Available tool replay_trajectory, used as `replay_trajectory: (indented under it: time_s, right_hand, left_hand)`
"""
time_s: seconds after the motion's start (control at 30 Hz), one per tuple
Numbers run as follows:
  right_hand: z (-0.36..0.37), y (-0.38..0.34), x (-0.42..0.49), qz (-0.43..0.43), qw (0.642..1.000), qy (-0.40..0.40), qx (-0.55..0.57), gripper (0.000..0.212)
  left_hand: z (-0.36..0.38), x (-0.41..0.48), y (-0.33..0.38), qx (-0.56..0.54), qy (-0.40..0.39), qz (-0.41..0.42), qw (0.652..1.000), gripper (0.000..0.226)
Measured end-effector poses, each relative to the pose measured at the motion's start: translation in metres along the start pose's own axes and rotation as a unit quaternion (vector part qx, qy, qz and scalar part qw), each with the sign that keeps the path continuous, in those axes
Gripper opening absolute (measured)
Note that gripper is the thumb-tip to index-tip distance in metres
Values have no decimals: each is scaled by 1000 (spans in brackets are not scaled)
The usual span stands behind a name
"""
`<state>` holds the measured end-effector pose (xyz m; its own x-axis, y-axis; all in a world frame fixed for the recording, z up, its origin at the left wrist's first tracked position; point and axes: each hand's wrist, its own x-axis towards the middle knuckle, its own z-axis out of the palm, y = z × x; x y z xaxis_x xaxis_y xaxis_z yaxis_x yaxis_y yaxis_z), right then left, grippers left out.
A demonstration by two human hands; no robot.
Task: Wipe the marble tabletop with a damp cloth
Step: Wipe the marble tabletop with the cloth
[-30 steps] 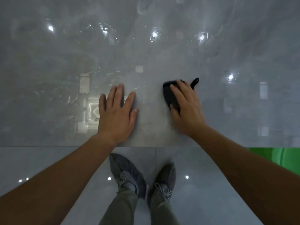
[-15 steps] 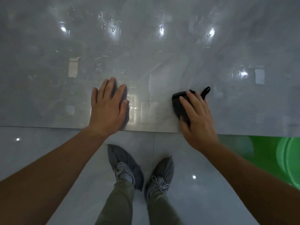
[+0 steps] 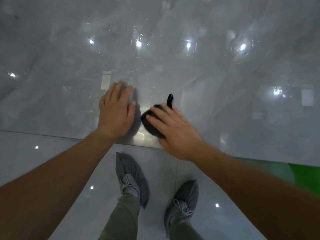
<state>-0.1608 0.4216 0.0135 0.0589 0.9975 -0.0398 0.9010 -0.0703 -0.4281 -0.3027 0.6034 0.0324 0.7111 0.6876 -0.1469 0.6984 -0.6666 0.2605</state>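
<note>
The grey marble tabletop (image 3: 225, 84) fills the upper part of the view, glossy and streaked with wet marks and light reflections. A dark, bunched cloth (image 3: 151, 121) with a small black loop sticking up lies near the table's front edge. My right hand (image 3: 174, 131) presses down on the cloth with fingers spread over it. My left hand (image 3: 116, 112) rests flat on the marble just left of the cloth, fingers together, holding nothing.
The table's front edge (image 3: 52, 135) runs across the middle of the view. Below it is a shiny tiled floor (image 3: 43, 153) with my two grey shoes (image 3: 133, 177). A green object (image 3: 304, 175) sits under the table at the right.
My right hand has slid the cloth leftward, close to my left hand. The view has shifted, and my right foot has stepped out to the right.
</note>
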Motion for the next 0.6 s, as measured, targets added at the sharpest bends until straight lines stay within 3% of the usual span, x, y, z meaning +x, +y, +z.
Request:
replay_trajectory:
  time_s: [0.13,0.2,0.33,0.43,0.5,0.6]
  right_hand:
    - [-18,38,84,169,982,88,15,66]
    - [-14,27,99,206,973,99,7,65]
    - [9,-34,56,53,998,42,4,67]
    - [2,-18,55,-1,1000,-1,-5,66]
    - [-10,14,84,66,997,29,-3,65]
    - [-31,54,139,249,964,97,4,64]
  left_hand:
    - [-7,22,-27,32,0,-12,999,57]
    - [-13,36,-40,35,-2,-3,999,57]
    - [-20,54,-53,21,-27,14,999,57]
    - [-24,64,-62,13,-35,34,999,59]
    - [-27,75,-67,10,-26,49,998,61]
    - [-29,99,-73,8,-24,54,998,63]
